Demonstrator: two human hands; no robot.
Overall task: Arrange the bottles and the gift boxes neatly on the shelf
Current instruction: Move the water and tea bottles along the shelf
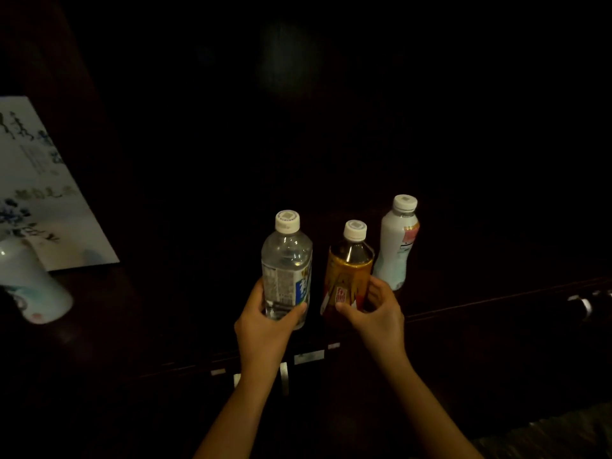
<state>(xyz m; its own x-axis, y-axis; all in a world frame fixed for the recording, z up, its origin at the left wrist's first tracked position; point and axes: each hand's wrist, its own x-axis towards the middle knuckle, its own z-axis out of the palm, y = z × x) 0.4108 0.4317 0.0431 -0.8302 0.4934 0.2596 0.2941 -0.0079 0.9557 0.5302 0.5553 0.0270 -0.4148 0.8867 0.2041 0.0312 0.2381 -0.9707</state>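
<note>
A clear water bottle [287,260] with a white cap stands upright in the middle of the dark shelf, and my left hand [265,321] grips its lower half. Just to its right is an amber tea bottle [349,265] with a white cap and orange label; my right hand [377,308] wraps around its base. Behind and to the right stands a milky white bottle [397,243], untouched. A white gift box [39,187] with blue ink painting leans at the far left.
A white ceramic jar [31,283] with painted marks lies or tilts at the left edge, in front of the gift box. The shelf's dark front edge [496,298] runs across the right. The surroundings are very dark, and a metallic object [584,304] glints at the far right.
</note>
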